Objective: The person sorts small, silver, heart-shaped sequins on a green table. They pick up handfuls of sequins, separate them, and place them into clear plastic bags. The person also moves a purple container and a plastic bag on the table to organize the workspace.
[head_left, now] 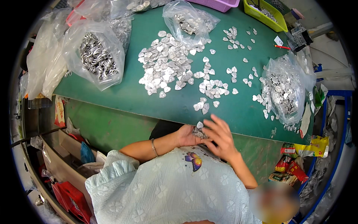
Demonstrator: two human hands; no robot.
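My left hand (187, 136) is cupped, palm up, at the table's near edge and holds several small silver metal pieces (201, 133). Over that palm hovers my right hand (220, 139), its fingers spread apart; I make out nothing gripped in it, though its thumb side is partly hidden. A single heart-shaped piece (200, 124) with a scalloped edge shows just above the left palm, and whether it touches a hand I cannot tell. Beyond the hands, small groups of such pieces (213, 89) lie scattered, with a large heap (166, 63) behind them to the left.
On the green table (123, 95), a clear bag of silver rings (99, 58) stands left, a bag of metal pieces (285, 87) right and another bag (188, 24) at the back. A purple basket (220, 4) and a yellow-green basket (264, 16) are at the far edge. Left below is an open drawer (67, 160).
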